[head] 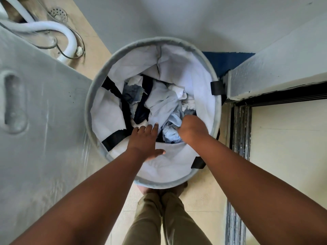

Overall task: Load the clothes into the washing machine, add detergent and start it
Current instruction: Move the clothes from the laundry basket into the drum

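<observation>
Both hands reach into the basket (216, 110) on the floor. The right hand (192, 129) is fisted around the pale blue cloth (170, 133) at the near side of the clothes (159, 101). The left hand (146, 141) is flat, fingers (153, 129) spread, holding nothing. Lifting now could drag tangled pieces over the rim onto the floor, since only one bunch is held.

Hamper (216, 110) with matt grey fabric rim and white cloth lining, clothes (162, 103) of soft creased cloth, washer (44, 121) in smooth grey plastic, hose (69, 35) of smooth white plastic, floor (200, 200) of smooth beige tile.
</observation>
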Motion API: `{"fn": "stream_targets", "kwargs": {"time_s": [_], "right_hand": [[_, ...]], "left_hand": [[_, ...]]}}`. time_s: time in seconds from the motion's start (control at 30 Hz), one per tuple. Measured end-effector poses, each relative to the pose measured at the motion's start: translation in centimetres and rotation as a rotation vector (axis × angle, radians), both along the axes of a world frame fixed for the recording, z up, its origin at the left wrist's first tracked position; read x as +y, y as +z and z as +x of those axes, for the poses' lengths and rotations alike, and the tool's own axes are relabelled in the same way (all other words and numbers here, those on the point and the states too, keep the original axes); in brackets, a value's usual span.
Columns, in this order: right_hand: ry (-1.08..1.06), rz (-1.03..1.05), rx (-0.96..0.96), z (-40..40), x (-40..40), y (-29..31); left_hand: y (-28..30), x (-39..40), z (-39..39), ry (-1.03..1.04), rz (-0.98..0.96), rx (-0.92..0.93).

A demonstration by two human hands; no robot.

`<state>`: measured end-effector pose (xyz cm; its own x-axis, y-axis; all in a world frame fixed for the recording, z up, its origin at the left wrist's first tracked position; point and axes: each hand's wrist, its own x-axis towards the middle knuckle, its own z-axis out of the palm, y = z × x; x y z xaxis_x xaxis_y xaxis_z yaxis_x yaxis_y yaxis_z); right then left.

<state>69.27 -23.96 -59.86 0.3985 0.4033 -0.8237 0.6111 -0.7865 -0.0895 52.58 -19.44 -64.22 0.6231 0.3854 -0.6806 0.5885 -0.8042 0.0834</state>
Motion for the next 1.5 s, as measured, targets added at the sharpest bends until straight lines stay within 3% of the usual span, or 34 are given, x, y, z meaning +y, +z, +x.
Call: {"fn": "stream_targets", "kwargs": {"time_s": [0.1, 0.33, 0.67, 1.13, 1.5], "right_hand": [[-0.035, 0.015, 0.006, 0.0, -0.2, 2.7], [-0.06, 0.271, -0.106, -1.4, -0.8, 10.7], [-0.178, 0.443, -0.143, -1.8, -3.2, 20.2], [-0.094, 0.552, -0.188, -3.1, -3.3, 30.4], [0.04, 0.724, -0.214, -3.8, -2.3, 38.7]], "left_hand": [[1.8, -0.2, -0.1, 0.038, -0.009, 0.004], [6.2, 0.1, 0.5, 0.161, -0.007, -0.052], [14.4, 1.2, 0.8, 0.178, 0.016, -0.085], [23.0, 1.6, -0.4, 0.219, 0.056, -0.153], [25.3, 1.9, -0.8, 0.282, -0.001, -0.128]]}}
